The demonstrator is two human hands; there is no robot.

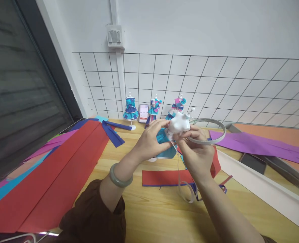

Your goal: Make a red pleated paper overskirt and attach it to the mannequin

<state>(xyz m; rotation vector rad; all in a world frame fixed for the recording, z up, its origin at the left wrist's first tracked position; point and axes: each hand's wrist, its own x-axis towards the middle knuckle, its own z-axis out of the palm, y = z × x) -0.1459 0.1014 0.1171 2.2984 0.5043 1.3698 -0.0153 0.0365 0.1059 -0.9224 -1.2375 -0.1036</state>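
I hold a small white mannequin bust (180, 123) above the wooden table (154, 212), with a teal fabric skirt (164, 148) hanging at its waist. My left hand (151, 141) has its fingers closed on the teal skirt and the bust's left side. Around the bust from below and the right, my right hand (196, 148) is wrapped. A thin white ribbon (183, 189) trails from the hands down to the table. A roll of white tape (210, 132) lies just behind my right hand.
Three dressed mini mannequins (130, 108) (154, 107) (178, 105) and a phone (143, 113) stand at the back by the wire grid. Red sheets (63, 175), a red strip (164, 177), blue strips (112, 132) and purple sheets (261, 144) lie around. A white ledge (261, 189) runs at right.
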